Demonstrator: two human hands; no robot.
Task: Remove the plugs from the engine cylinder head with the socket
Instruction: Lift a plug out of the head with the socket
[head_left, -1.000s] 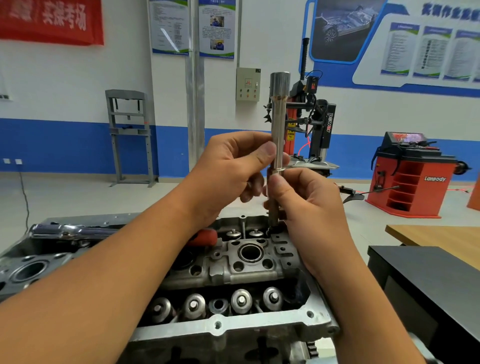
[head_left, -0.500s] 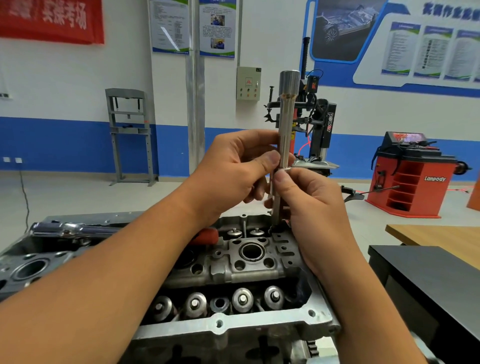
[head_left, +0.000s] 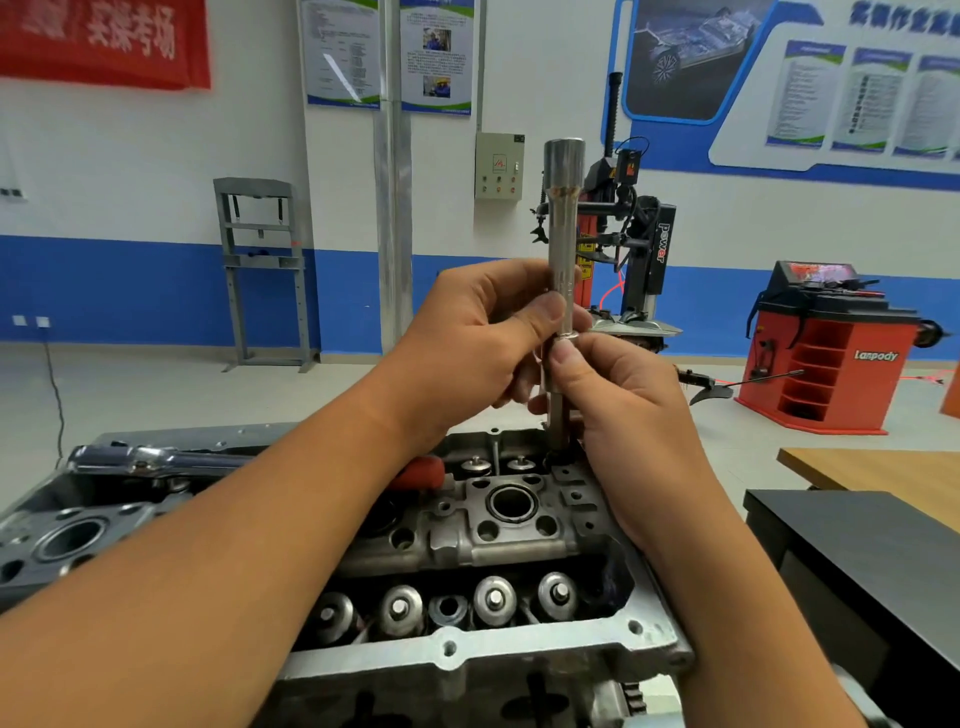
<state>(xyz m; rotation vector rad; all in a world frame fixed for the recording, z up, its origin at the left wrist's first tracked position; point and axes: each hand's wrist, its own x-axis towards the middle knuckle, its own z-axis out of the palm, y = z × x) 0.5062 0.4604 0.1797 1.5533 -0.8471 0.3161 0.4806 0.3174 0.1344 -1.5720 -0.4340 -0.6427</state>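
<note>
A long silver socket (head_left: 563, 218) stands upright above the far right part of the grey engine cylinder head (head_left: 498, 525). My left hand (head_left: 483, 332) grips its lower shaft, thumb pressed on the near side. Just below, my right hand (head_left: 618, 395) pinches a thinner metal stem (head_left: 558, 415) that comes out of the socket's bottom end and reaches down to the head. The stem's lower tip meets the head behind my right fingers, and that contact is partly hidden.
A chrome ratchet with a red grip (head_left: 156, 460) lies across the head's far left side. A black table (head_left: 857, 551) and a wooden one (head_left: 883, 478) stand at the right. Workshop machines (head_left: 826, 353) line the back wall.
The socket has shifted slightly to the right and tilted a little between my hands. Both hands keep their grips at the same height.
</note>
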